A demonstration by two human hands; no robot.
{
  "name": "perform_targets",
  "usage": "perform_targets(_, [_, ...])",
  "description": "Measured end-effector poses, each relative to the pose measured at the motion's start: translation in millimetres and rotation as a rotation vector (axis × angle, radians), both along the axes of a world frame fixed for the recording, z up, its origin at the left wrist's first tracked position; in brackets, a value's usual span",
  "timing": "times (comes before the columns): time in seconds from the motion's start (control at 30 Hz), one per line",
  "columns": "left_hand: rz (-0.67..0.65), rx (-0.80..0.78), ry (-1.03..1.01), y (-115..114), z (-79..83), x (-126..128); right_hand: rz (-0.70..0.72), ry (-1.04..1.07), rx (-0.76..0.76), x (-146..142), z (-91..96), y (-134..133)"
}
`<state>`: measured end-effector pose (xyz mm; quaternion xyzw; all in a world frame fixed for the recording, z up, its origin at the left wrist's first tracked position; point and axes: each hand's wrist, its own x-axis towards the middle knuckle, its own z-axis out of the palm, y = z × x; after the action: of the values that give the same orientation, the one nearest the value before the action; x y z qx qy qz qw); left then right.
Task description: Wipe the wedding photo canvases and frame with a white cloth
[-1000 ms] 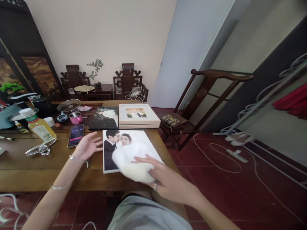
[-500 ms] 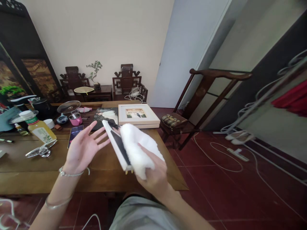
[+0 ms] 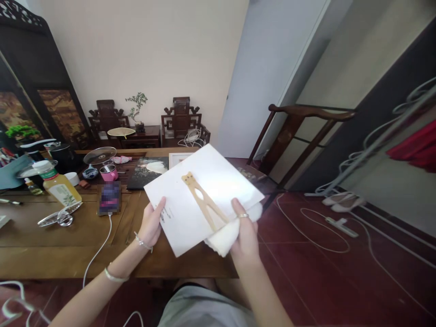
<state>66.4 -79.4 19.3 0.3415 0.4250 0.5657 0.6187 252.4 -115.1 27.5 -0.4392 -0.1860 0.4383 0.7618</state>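
Note:
A white photo panel (image 3: 225,172) is tilted above the table's front edge with its back facing me. On that back sits a tan, cat-headed wooden stand leg (image 3: 192,184), and small print shows near the left corner. My left hand (image 3: 151,227) grips the left edge, thumb on top and fingers underneath. My right hand (image 3: 247,234) closes on the panel's lower right edge, its thumb on the surface. A fluffy white cloth (image 3: 223,238) is bunched in that same hand, partly under the panel. The front picture is hidden.
Behind the panel lie a dark photo board (image 3: 139,177) and a partly covered white picture frame (image 3: 175,157). Leftward on the table (image 3: 68,250) are a phone (image 3: 109,200) on a cable, a bottle (image 3: 61,184), and a pink cup (image 3: 109,173). A wooden chair (image 3: 289,136) stands right.
The photo panel has turned over, from its dark picture side to its white back. My left hand, open before, now grips its left edge. The cloth has moved under the panel's right side.

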Motion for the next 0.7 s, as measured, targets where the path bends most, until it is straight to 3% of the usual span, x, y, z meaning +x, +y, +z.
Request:
perform_targets(0.1, [0.116, -0.022, 0.020, 4.9, -2.6, -4.1, 0.226, 0.042, -0.042, 11.2, -20.7, -5.8])
perform_targets(0.2, [0.112, -0.138, 0.041, 15.1, -7.0, -19.2, 0.288, -0.024, -0.058, 29.0, -33.1, -16.1])
perform_targets(0.27, [0.053, -0.230, 0.045, 21.5, -9.0, -32.2, 0.181, -0.106, -0.057, 43.7, -35.8, -22.1])
perform_targets(0.33, [-0.020, -0.299, 0.048, 26.8, -10.5, -44.9, -0.041, -0.236, -0.027, 59.8, -36.4, -25.7])
perform_targets(0.43, [-0.088, -0.327, 0.067, 34.6, -14.8, -58.4, -0.383, -0.578, -0.026, 82.9, -40.0, -26.2])
perform_targets(0.5, [-0.117, -0.324, 0.089, 40.5, -19.6, -62.2, -0.492, -0.870, -0.049, 94.5, -45.5, -24.0])
perform_targets(0.57, [-0.125, -0.318, 0.113, 46.8, -24.9, -62.8, -0.442, -1.168, 0.008, 100.6, -51.1, -20.1])
perform_targets(0.7, [-0.078, -0.288, 0.176, 56.7, -31.5, -61.2, -0.044, -1.615, 0.312, 94.7, -52.1, -7.6])
